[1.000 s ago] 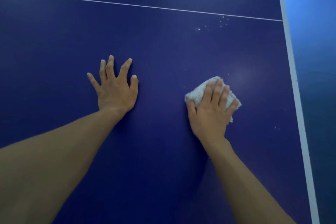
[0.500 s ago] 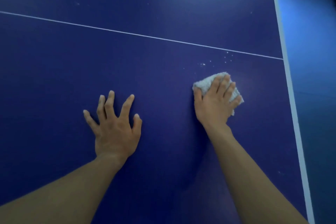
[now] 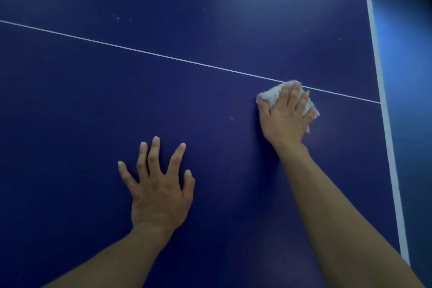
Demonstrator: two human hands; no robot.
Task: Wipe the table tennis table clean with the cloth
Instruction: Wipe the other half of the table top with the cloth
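Head: right hand (image 3: 286,117) flat on cloth (image 3: 268,97), advanced onto white line (image 3: 163,55); left hand (image 3: 159,194) stays spread.

Both hands are down on the table (image 3: 70,105). The left hand (image 3: 159,194) lies flat nearer the camera, about mid-frame. The right hand (image 3: 286,117) is further out and off to the right, pressing on top of the cloth (image 3: 271,96), which pokes out ahead of the fingers. The cloth's far edge touches the thin line (image 3: 140,50) crossing the table side to side. A couple of specks (image 3: 231,118) sit just left of the cloth. The edge stripe (image 3: 383,112) runs down the right, with the floor (image 3: 409,100) beyond it.
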